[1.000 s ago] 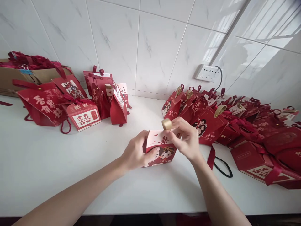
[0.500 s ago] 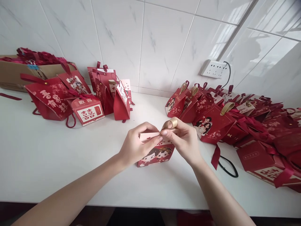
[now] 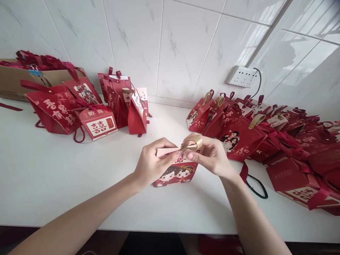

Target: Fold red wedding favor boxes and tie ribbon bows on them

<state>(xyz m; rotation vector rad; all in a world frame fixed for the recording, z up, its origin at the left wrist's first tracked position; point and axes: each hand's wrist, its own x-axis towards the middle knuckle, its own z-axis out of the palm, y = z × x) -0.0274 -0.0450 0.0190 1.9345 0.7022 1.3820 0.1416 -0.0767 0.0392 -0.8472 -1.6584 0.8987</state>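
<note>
A red and pale pink gift box with two cartoon figures on its front stands on the white table before me. My left hand is closed in a pinch on the top edge of this box, at the foot of a gold ribbon. The ribbon curves up into a loop above the box top. At the right side of the box top is my right hand, thumb in front and fingers curled behind, around the top by the loop. The fingertips behind the box are hidden.
Several red gift boxes stand at the left, beside a cardboard carton of dark red ribbons. Many more red boxes crowd the right side. A black cord loop lies near them. A power strip is on the tiled wall.
My right thumb has shifted right, away from the left thumb, and the ribbon loop now shows more openly. The left hand keeps its pinch; the box stands in about the same spot.
</note>
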